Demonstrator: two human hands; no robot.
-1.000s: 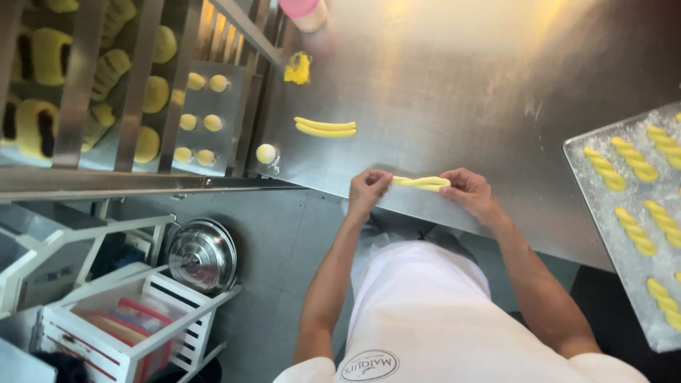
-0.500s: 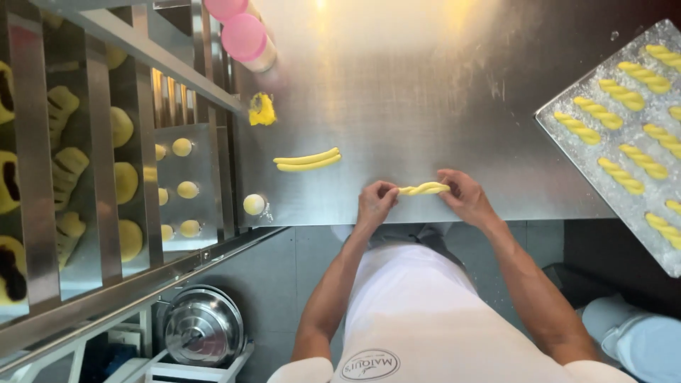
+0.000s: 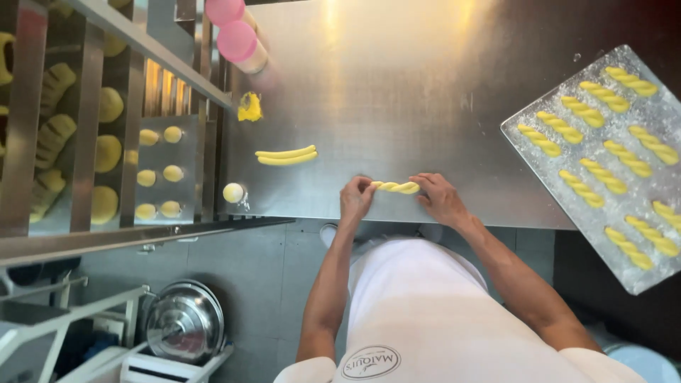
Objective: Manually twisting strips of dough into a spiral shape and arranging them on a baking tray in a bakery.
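A short twisted strand of yellow dough [image 3: 397, 187] lies on the steel worktable [image 3: 397, 85] near its front edge. My left hand [image 3: 356, 198] pinches its left end and my right hand [image 3: 440, 198] pinches its right end. Two plain yellow dough ropes [image 3: 286, 155] lie side by side further left on the table. A small scrap of yellow dough [image 3: 249, 108] sits behind them.
A floured metal tray [image 3: 660, 113] with several twisted dough pieces [image 3: 583, 189] rests at the table's right. A pale dough ball [image 3: 233, 192] sits at the left front corner. Pink cups [image 3: 235, 39] stand at the back left. A rack with dough pieces [image 3: 106, 142] stands left.
The view has shifted so the table sits more central. Both hands stay on the strand's ends, and the strand now looks more tightly twisted.
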